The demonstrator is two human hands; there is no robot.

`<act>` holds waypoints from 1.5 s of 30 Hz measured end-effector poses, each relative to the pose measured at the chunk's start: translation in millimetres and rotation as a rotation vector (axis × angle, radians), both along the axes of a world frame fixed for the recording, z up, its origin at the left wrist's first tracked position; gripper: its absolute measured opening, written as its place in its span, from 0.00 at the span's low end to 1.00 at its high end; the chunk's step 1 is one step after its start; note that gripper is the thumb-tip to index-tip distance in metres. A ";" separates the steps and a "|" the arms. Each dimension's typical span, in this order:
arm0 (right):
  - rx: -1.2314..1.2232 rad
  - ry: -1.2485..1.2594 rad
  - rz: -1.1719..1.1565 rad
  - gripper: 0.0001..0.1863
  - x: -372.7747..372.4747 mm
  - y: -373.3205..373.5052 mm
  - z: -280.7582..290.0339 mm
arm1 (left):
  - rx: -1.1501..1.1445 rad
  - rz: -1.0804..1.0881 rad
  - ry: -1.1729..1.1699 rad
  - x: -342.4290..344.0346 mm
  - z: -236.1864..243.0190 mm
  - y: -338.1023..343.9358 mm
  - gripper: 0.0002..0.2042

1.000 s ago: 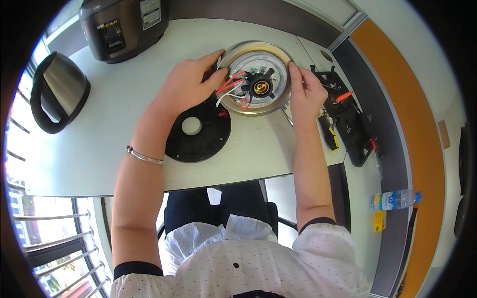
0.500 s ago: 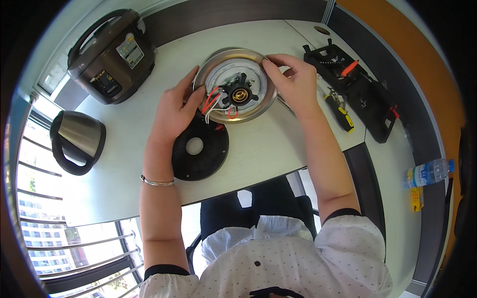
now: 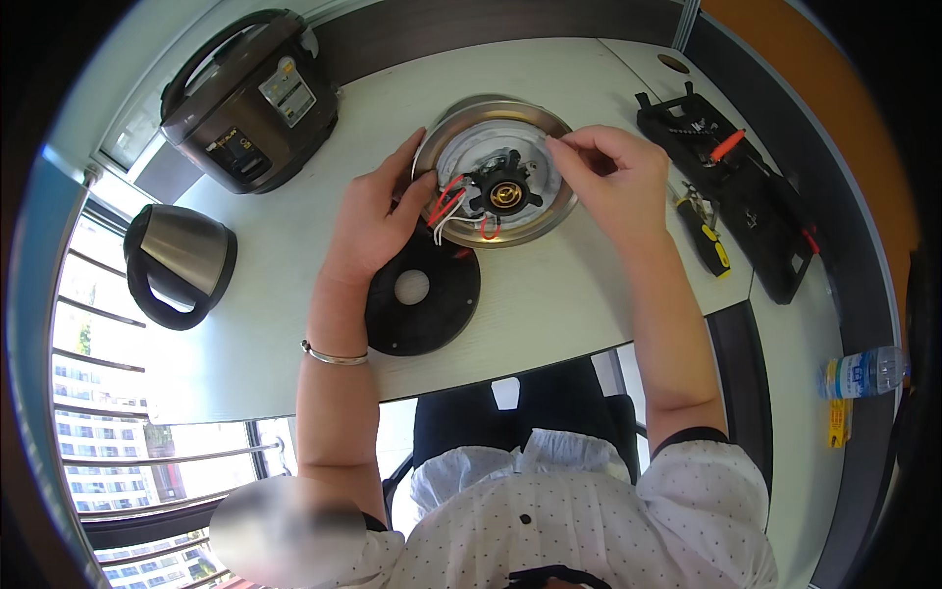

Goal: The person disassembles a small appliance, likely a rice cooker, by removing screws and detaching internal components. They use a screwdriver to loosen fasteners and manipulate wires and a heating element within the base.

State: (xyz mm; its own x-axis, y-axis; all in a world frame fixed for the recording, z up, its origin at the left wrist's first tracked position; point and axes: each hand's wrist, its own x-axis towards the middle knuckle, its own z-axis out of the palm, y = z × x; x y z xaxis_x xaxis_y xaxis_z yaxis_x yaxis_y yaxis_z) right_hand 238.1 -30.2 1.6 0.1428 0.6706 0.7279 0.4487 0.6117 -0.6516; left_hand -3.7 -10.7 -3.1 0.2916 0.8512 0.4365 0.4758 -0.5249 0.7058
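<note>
A round metal appliance body [image 3: 564,211], probably a kettle turned bottom up, shows its underside in the middle of the table. At its centre sits a black connector [image 3: 506,194] with a brass-coloured ring. Red and white wires [image 3: 447,208] come out at its left. My left hand [image 3: 378,221] grips the left rim, thumb on top. My right hand [image 3: 618,177] is closed in a pinch over the right inner edge; anything between the fingertips is too small to make out. Nearer to me, a black ring-shaped base cover [image 3: 442,309] lies partly under the left hand.
A brown electric cooker [image 3: 250,108] and a steel kettle [image 3: 182,260] stand at the left. To the right lie a yellow-black screwdriver [image 3: 708,245], an open black tool case [image 3: 765,216] with an orange-handled tool [image 3: 727,146], and farther off a water bottle [image 3: 868,373].
The whole view has shifted, with things now farther right in it. My right fingertips have moved from the outer rim to just inside it and curled into a pinch. The left hand keeps its grip.
</note>
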 end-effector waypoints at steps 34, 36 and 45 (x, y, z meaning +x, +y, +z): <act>0.022 -0.518 -0.021 0.10 6.8 -8.2 0.3 | 0.012 0.066 0.106 3.2 8.3 -9.8 0.24; -0.041 -0.437 0.013 0.09 5.8 -9.5 -0.3 | 0.020 0.066 0.112 3.6 8.2 -10.3 0.24; 0.078 -0.363 0.075 0.11 -11.7 -20.7 15.8 | 0.084 0.065 0.127 5.7 7.4 -12.9 0.24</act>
State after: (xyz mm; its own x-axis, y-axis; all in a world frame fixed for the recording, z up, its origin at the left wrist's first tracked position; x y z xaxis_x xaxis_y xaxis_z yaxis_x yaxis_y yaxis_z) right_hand 226.4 -50.9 17.4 -0.1813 0.6100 0.7714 0.5936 0.6933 -0.4087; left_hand 2.0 -23.6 4.3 0.2943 0.8320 0.4703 0.5934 -0.5448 0.5925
